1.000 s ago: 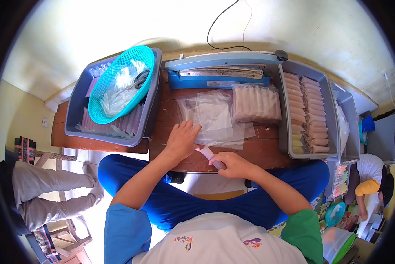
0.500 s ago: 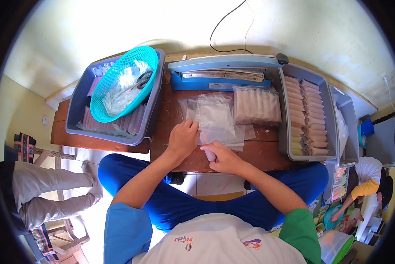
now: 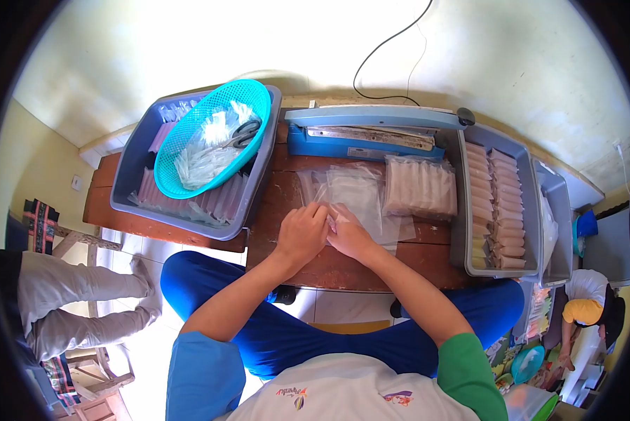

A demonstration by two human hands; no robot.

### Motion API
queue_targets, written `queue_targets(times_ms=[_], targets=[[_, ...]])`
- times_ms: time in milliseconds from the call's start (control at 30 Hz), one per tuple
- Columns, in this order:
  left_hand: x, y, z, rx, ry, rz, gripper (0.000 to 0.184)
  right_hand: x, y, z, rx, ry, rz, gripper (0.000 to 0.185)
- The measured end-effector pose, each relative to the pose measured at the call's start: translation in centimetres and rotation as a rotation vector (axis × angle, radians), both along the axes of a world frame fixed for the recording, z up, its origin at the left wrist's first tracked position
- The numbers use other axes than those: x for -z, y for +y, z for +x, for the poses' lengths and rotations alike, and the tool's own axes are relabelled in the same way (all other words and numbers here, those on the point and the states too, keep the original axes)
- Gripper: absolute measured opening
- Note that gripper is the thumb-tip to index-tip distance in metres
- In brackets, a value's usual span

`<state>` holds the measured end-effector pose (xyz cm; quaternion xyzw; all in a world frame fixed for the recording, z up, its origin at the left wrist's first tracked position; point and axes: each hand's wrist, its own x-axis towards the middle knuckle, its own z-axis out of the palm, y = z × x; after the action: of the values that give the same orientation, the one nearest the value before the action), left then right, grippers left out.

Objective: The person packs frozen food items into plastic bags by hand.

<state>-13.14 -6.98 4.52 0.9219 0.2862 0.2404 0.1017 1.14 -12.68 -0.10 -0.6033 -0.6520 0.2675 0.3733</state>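
Right hand (image 3: 351,235): grip pinching pinkish packet (image 3: 332,224), mostly hidden. Left hand (image 3: 302,230) has just closed in; can't tell if its grip pinches. I judge packet now worked two-handed, near clear bags (image 3: 354,188) on surface (image 3: 269,223). Blue sealer (image 3: 329,144) far, bundle (image 3: 420,186) right.

My left hand (image 3: 304,230) and right hand (image 3: 348,230) hide most of the pinkish packet (image 3: 332,225) in the grip, and I can't make out how each fingertip meets it. Beyond and left of the grip, the turquoise basket (image 3: 169,160) masks part of the bin (image 3: 124,184) beneath, while straight beyond, the label (image 3: 362,153) is too small to read. Far left of the grip, the picture's dark rim cuts off a person (image 3: 83,284) above the trousers.
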Motion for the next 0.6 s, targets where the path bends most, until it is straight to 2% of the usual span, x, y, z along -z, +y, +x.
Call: queue_targets(times_ms=[133, 200, 333, 400, 600], targets=[[-0.2, -0.2, -0.1, 0.000, 0.006, -0.015, 0.010, 2.3, 0.7, 0.3, 0.045, 0.001, -0.024, 0.053], [0.0, -0.2, 0.0, 0.009, 0.010, -0.043, 0.009, 2.9, 1.3, 0.5, 0.125, -0.023, 0.138, 0.053], [0.2, -0.3, 0.2, 0.010, 0.005, -0.049, 0.009, 2.1, 2.2, 1.2, 0.074, -0.040, 0.036, 0.053], [0.3, -0.3, 0.3, 0.015, 0.007, -0.050, 0.008, 1.3, 2.4, 1.4, 0.047, -0.080, -0.131, 0.048], [0.3, -0.1, 0.4, 0.021, -0.005, -0.057, 0.008, 1.6, 3.3, 1.6, 0.025, -0.169, -0.136, 0.033]])
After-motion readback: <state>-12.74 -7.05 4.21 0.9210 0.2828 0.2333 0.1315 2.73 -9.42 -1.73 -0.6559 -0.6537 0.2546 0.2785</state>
